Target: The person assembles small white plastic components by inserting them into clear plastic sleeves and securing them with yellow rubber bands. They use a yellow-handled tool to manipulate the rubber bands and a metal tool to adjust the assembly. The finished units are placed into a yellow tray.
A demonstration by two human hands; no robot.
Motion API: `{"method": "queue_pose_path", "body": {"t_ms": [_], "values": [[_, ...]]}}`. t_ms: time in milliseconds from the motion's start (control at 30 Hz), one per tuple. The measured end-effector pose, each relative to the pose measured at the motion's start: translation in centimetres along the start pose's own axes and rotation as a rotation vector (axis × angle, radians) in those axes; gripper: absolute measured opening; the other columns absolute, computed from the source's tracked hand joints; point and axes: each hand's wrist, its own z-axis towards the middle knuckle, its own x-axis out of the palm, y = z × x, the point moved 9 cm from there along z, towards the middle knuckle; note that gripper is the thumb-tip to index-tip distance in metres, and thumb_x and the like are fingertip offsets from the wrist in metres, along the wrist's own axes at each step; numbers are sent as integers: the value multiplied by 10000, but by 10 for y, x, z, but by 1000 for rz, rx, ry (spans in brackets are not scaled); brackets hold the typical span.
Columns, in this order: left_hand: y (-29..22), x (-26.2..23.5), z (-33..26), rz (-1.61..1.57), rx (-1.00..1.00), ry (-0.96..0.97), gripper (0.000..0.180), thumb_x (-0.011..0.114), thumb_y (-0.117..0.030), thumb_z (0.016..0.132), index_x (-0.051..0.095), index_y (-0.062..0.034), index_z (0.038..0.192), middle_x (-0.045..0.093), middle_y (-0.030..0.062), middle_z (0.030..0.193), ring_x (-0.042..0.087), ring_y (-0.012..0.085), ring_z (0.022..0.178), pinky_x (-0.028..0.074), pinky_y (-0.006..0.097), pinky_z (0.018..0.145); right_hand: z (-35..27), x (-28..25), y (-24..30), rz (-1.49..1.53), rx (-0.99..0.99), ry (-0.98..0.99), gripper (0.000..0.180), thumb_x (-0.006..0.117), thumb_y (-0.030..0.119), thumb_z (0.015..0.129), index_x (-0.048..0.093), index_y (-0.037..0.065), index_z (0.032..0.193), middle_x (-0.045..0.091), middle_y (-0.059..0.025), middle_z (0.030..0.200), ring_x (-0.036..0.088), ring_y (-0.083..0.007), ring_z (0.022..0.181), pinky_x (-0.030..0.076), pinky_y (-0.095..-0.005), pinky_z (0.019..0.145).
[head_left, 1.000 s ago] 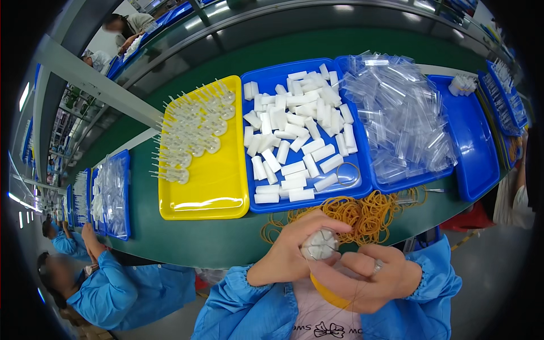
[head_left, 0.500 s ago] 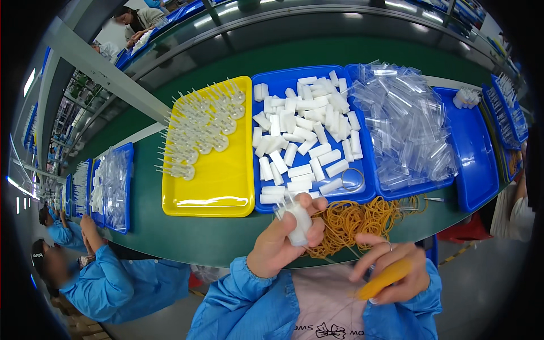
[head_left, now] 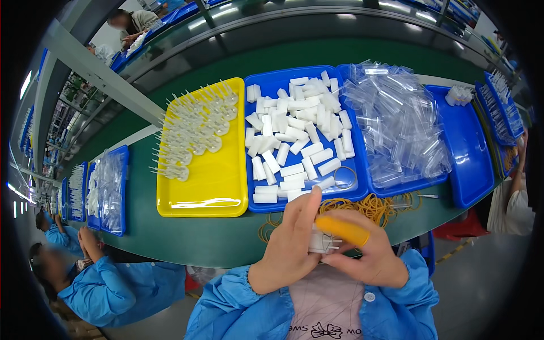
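Both my hands are together in front of my chest, just off the table's near edge. My left hand (head_left: 289,249) is closed round a small white bundle with thin clear prongs (head_left: 322,243), its fingers pointing up and away. My right hand (head_left: 368,258) closes on the bundle from the other side, thumb below and fingers above. A yellow finger cot (head_left: 343,229) covers one of its fingers and hides part of the bundle. Beyond my hands lies a tangled heap of yellowish-brown rubber bands (head_left: 374,209), partly hidden by them.
A yellow tray (head_left: 226,181) bears several pronged bundles (head_left: 195,136). Beside it, a blue tray (head_left: 354,190) holds white blocks (head_left: 292,170). Clear plastic sleeves (head_left: 391,124) fill another tray; a further blue tray (head_left: 470,153) stands right. Co-workers in blue sleeves (head_left: 113,283) sit left.
My right hand has moved left and up to meet my left hand at the bundle. My left hand has turned, and the bundle's prongs now point right. The view has shifted slightly.
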Motion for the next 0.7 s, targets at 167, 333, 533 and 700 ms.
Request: {"method": "queue_pose_path", "body": {"t_ms": [167,333,533,700], "values": [[6,9,7,-74,-52,120,887,774,-25,616,288,-22,1358,563,123,1099,609,210,845,490,291,724,-5,-15,16,-402,-86,-188,479,726,56,670,592,57,1130,508,-108,1189,562,-223,976,499,-333,729],[32,8,-4,-687,-266,196,647,756,-100,699,400,-25,1234,585,85,889,587,181,791,484,290,717,-28,-81,23,-436,-72,-450,288,711,46,677,650,38,958,592,-99,1005,597,-216,835,472,-305,654],[51,11,-11,-1170,-498,40,709,639,-539,784,422,-4,1194,545,76,851,555,147,726,451,255,650,-94,-170,-43,-832,275,-622,174,675,46,712,626,2,872,575,-101,801,576,-248,683,447,-328,603],[47,18,-10,-1107,-533,53,715,649,-548,769,439,-3,1182,557,76,857,558,147,717,448,253,636,-125,-185,-90,-1057,361,-690,185,673,62,723,608,-12,880,536,-123,917,560,-316,761,442,-391,621]]}}
